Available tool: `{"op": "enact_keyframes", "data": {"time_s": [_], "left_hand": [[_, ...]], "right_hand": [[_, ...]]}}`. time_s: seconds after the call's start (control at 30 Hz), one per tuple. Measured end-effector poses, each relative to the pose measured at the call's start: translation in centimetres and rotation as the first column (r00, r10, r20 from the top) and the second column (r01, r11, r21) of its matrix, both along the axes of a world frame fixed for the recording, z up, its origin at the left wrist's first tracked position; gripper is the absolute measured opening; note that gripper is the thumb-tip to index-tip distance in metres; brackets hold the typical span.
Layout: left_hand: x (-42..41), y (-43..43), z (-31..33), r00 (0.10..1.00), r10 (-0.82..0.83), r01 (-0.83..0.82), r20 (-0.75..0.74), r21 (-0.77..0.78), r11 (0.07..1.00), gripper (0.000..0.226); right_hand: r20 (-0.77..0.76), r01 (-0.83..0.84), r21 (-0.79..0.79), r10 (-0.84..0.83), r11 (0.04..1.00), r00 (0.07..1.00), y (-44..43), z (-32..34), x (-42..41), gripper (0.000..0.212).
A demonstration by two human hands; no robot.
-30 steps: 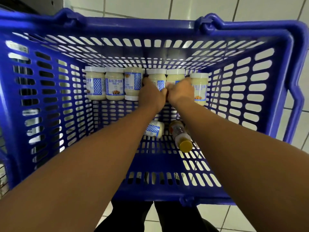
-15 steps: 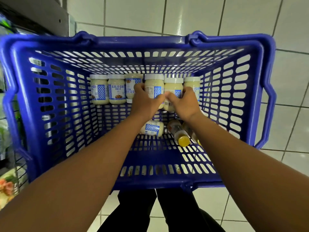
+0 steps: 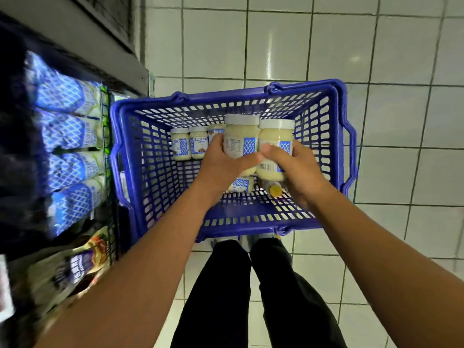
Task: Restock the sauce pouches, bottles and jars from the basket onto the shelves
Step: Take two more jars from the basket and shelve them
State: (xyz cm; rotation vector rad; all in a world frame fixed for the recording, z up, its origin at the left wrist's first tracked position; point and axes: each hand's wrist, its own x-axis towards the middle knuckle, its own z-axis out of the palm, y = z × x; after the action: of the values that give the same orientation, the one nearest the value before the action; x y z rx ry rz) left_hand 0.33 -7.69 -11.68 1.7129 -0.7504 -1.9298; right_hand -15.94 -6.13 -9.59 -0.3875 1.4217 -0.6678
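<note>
Looking down through the head camera, I have the left hand point(image 3: 221, 167) gripping one pale jar point(image 3: 241, 139), its fingers point(image 3: 217, 141) curled round the jar's left side and the thumb lying across the front below the label. The right hand point(image 3: 296, 169) grips a second jar point(image 3: 275, 136), thumb over the label and fingers wrapped round its right side. Both white-lidded jars are upright and side by side, so close that I cannot tell whether they touch, and are held up within the blue basket point(image 3: 226, 96), clear of its bottom. Against the far wall a row of jars point(image 3: 198, 144) stands upright. Under the hands a lying jar point(image 3: 241, 185) and a yellow-capped bottle point(image 3: 275, 190) rest on the basket bottom. The basket stands on the tiled floor point(image 3: 401, 121) just beside the shelves point(image 3: 118, 59) on my left, where blue-and-white pouches point(image 3: 67, 131) are stacked, blurred. Black trousers point(image 3: 221, 297) show below the basket
</note>
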Motion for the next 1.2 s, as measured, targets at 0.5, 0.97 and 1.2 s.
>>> {"op": "enact_keyframes", "data": {"time_s": [0.5, 0.97, 1.2], "left_hand": [[-1.2, 1.9, 28.3, 0.996, 0.032, -0.048, -0.086, -0.189, 0.981, 0.070], [0.1, 0.6, 47.9, 0.994, 0.089, -0.109, -0.069, -0.388, 0.915, 0.071], [1.6, 3.6, 54.8, 0.968, 0.236, -0.247, -0.083, -0.465, 0.850, 0.068]], "right_hand": [[0.131, 0.016, -0.170, 0.007, 0.985, 0.991, 2.8, 28.3, -2.6, 0.052], [0.128, 0.034, -0.418, 0.022, 0.908, 0.992, 1.4, 47.8, -0.8, 0.033], [0.079, -0.121, -0.504, 0.185, 0.855, 0.980, 1.6, 53.4, 0.8, 0.043]]}}
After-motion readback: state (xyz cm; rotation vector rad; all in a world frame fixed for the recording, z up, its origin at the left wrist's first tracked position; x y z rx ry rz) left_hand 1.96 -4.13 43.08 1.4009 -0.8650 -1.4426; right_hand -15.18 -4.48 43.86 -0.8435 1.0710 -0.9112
